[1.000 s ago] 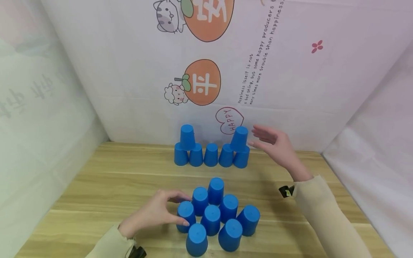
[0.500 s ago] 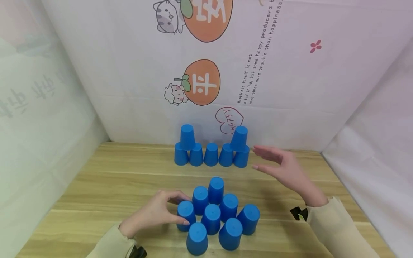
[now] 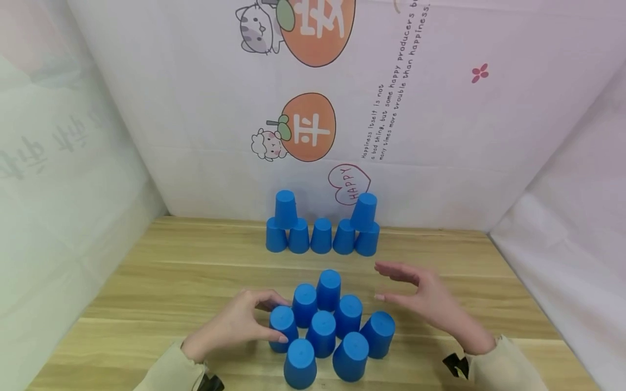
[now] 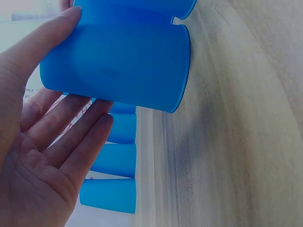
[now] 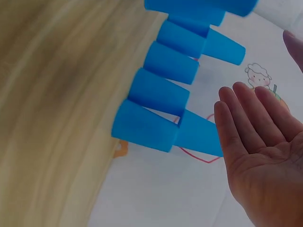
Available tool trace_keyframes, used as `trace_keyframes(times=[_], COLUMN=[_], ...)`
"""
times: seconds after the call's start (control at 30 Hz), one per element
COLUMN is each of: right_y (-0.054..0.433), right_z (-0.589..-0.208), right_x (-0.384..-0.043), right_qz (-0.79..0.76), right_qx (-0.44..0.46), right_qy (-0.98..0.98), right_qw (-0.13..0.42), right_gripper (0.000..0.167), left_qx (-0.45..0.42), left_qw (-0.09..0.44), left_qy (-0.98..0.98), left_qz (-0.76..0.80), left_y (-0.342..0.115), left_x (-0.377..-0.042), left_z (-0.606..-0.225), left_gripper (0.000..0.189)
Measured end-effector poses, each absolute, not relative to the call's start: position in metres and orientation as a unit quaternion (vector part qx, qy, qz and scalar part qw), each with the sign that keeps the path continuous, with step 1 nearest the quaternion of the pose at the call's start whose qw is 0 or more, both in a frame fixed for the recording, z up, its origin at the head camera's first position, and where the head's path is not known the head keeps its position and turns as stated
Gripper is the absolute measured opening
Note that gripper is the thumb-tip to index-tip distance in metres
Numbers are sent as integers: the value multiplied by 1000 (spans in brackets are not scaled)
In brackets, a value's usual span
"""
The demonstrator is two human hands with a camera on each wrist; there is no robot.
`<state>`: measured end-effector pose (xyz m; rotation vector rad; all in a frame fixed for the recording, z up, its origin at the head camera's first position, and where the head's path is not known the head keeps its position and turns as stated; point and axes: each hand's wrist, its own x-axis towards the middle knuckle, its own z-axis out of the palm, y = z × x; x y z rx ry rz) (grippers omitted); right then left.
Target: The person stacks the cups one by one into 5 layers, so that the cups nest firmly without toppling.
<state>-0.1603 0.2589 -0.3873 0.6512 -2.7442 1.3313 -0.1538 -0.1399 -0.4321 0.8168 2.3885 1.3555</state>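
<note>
My left hand holds an upside-down blue cup at the left of the near cluster, thumb on one side and fingers on the other. The left wrist view shows that blue cup large, with the thumb at its side near the base. Several more upside-down blue cups stand close beside it. To the right of this cluster, my right hand hovers with nothing in it, thumb apart from the extended fingers. The right wrist view shows the right palm and straight fingers.
Toward the back of the wooden table runs a row of several blue cups. One upper cup straddles the left pair, another upper cup the right pair. Behind rises a printed white cloth; white cloth also hangs at both sides.
My right hand has come away from beside the upper right cup, down and toward the near cluster. My left hand has stayed at the same cup.
</note>
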Motion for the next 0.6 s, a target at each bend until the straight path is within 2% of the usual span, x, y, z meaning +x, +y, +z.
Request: trace_keyframes(times=[0.6], right_y=[267], right_z=[-420], right_x=[-139], right_qz=[436], right_qx=[251], right_qy=[-860], right_qw=[-87], right_gripper=[51], left_qx=[287], left_qw=[144], left_qy=[823], left_qz=[469], left_y=[-141], left_x=[-156], left_z=[-434], left_gripper=[46])
